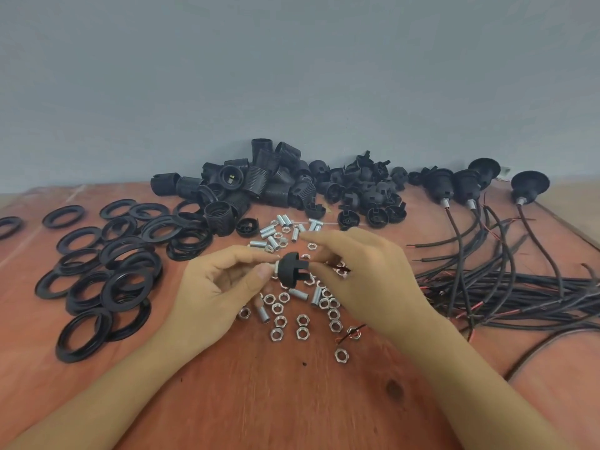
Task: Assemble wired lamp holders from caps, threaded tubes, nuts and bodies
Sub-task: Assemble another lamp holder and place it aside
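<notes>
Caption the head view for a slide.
Left hand and right hand hold a black cap above loose nuts on a wooden table.

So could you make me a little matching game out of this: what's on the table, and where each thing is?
Things:
1. black rings
2. threaded bodies
3. wires
4. black cap

Places:
A. held between the left hand and the right hand
B. piled at the back by the wall
C. spread over the left of the table
D. bundled on the right of the table

Pairs: 1-C, 2-B, 3-D, 4-A
</notes>
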